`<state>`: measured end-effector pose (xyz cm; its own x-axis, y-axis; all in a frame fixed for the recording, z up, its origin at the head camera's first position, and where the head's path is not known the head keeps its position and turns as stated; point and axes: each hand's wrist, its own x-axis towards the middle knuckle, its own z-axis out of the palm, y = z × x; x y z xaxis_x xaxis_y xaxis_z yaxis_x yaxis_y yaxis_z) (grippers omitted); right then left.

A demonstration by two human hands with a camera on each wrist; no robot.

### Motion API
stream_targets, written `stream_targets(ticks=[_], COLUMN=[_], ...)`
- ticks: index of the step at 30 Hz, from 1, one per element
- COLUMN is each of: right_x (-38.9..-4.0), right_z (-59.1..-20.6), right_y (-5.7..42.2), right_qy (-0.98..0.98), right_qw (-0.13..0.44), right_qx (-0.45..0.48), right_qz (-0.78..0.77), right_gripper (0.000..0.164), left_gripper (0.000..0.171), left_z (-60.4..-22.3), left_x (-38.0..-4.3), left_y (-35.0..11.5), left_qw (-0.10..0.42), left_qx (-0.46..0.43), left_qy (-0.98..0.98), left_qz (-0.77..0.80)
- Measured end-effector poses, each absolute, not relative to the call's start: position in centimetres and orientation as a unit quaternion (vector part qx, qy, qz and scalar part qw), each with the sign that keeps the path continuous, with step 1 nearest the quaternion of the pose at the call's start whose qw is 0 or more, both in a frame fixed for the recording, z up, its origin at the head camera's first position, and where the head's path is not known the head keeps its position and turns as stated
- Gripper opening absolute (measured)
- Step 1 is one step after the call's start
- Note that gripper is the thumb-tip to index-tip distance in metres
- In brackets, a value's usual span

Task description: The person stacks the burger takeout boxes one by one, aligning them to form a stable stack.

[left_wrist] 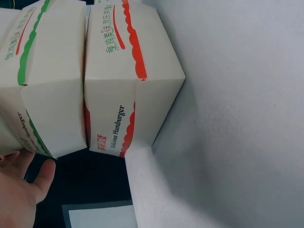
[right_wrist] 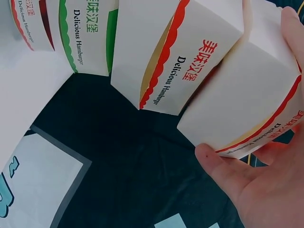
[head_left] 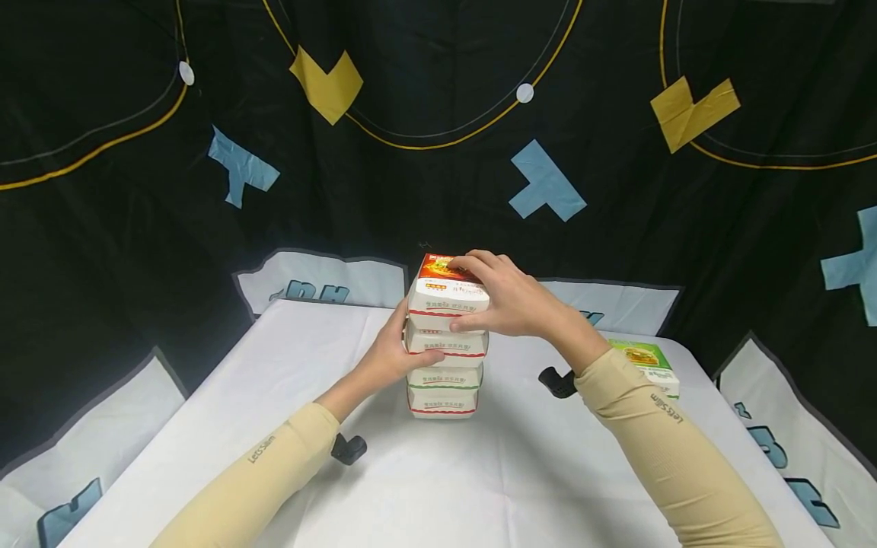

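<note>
Several white paper hamburger boxes stand in a tall stack in the head view. My right hand [head_left: 517, 301] grips the red-topped hamburger box [head_left: 438, 299] at the top, its thumb on the front and its fingers over the lid. In the right wrist view this top box [right_wrist: 232, 99] sits tilted on the red-trimmed box [right_wrist: 190, 52] under it. My left hand [head_left: 392, 348] holds the stack's left side around that second box [head_left: 445, 344], thumb across its front. Below are a green-trimmed box [left_wrist: 52, 61] and the red-trimmed bottom box [left_wrist: 111, 61], which stands on the table.
Another hamburger box with a green lid [head_left: 642, 356] lies at the table's right side, behind the right forearm. The white-covered table [head_left: 425, 487] ends just behind the stack. A black curtain [head_left: 425, 190] with coloured tape shapes hangs beyond it. Small black devices [head_left: 349, 449] show beside both wrists.
</note>
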<state>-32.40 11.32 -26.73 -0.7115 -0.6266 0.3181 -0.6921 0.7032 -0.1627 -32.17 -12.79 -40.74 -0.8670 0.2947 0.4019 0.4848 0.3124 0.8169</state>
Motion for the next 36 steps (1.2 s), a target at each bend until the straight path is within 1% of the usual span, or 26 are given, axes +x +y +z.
stream_targets(ticks=[12,20,25,30,33,36], right_x=[-32.8,-32.8,-32.8,-32.8,-32.8,-32.8], right_z=[-26.7,-26.8,-26.8,-26.8,-26.8,-26.8], right_y=[11.2,11.1,11.1,11.1,11.2,11.2], right_qy=[-0.913,-0.914,-0.915,-0.915,-0.916,-0.915], right_qw=[0.091,0.095,0.094,0.095,0.095,0.094], right_qx=[0.367,0.362,0.361,0.360,0.360,0.362], right_qz=[0.154,0.155,0.154,0.152,0.151,0.149], right_gripper=[0.085,0.085,0.086,0.086,0.086,0.087], left_gripper=[0.099,0.102,0.104,0.105,0.104,0.099], left_z=[-40.5,-39.9,-39.9,-38.7,-37.9,-37.4], left_x=[-32.0,-31.7,-31.9,-32.1,-32.3,-32.4], left_y=[-12.9,-12.9,-13.3,-13.4,-13.2,-13.0], left_qw=[0.073,0.067,0.090,0.119,0.130,0.132], left_qx=[-0.248,-0.268,-0.261,-0.258,-0.271,-0.279], left_qy=[-0.797,-0.781,-0.789,-0.785,-0.772,-0.762], left_qz=[-0.545,-0.560,-0.548,-0.550,-0.559,-0.569])
